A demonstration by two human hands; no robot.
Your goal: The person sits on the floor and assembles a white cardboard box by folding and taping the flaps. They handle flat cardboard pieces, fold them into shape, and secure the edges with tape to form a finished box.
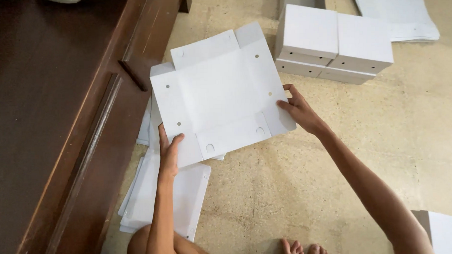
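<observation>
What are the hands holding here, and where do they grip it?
Both hold one flat white die-cut cardboard box blank: the left hand pinches its near-left corner, the right hand its right edge.

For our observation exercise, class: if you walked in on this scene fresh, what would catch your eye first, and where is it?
First, the flat white die-cut cardboard sheet with creased flaps and small punched holes, held up mid-frame between the left hand at its lower corner and the right hand at its right edge. Behind it, folded white cardboard boxes sit on the speckled stone floor; dark brown wooden furniture fills the left.
</observation>
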